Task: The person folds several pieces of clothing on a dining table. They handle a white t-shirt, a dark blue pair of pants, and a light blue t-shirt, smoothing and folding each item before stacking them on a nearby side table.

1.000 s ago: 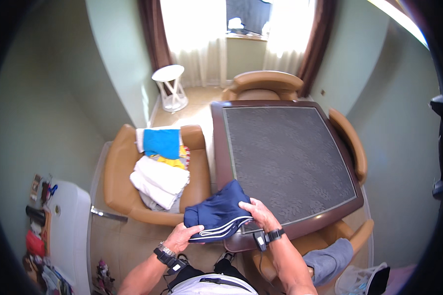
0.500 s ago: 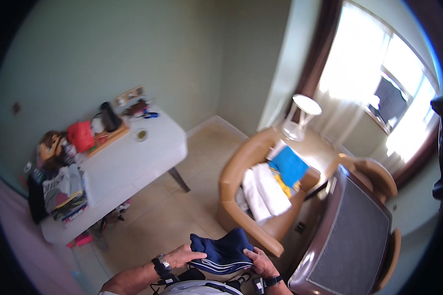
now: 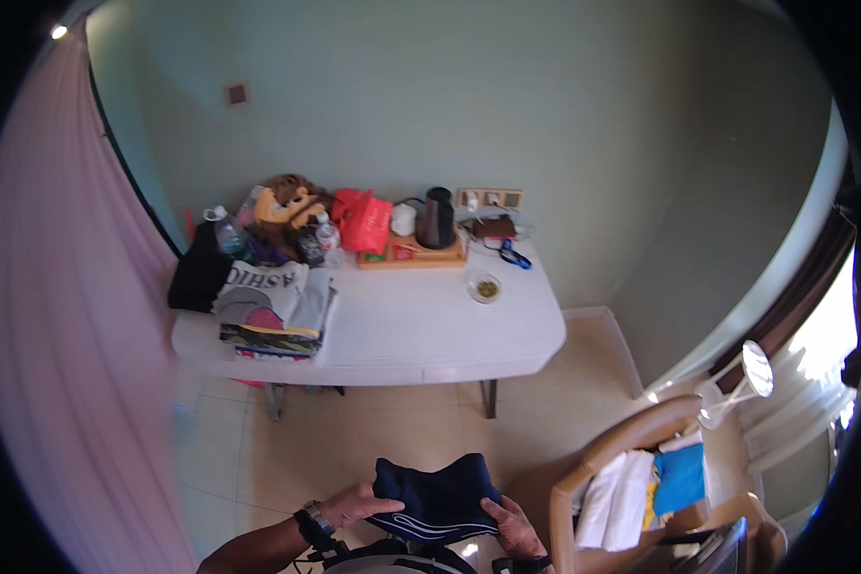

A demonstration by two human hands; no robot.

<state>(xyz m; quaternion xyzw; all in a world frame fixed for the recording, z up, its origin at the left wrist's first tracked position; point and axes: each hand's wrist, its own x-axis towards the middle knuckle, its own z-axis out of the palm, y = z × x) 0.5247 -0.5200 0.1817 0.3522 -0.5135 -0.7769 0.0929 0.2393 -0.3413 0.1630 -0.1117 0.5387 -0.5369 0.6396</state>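
In front of my body I hold a folded navy garment (image 3: 438, 496) with white striping along its near edge; its exact kind does not show. My left hand (image 3: 356, 504) grips the left side, thumb on top. On the right side my right hand (image 3: 513, 525) pinches it in the same way. The cloth hangs above the tiled floor, short of the white table (image 3: 426, 330). At the table's left end lies a stack of folded clothes (image 3: 275, 308), with a grey and white shirt uppermost.
Along the wall side of the table are a red bag (image 3: 363, 222), a wooden tray (image 3: 413, 258) with a black kettle (image 3: 437, 220), bottles and a small glass dish (image 3: 485, 288). A brown armchair (image 3: 562, 512) holding folded cloths stands right. A pink curtain (image 3: 72, 316) hangs left.
My view has swung left, so the table is now ahead and the armchair off to the right. Both hands still hold the folded garment in front of me.
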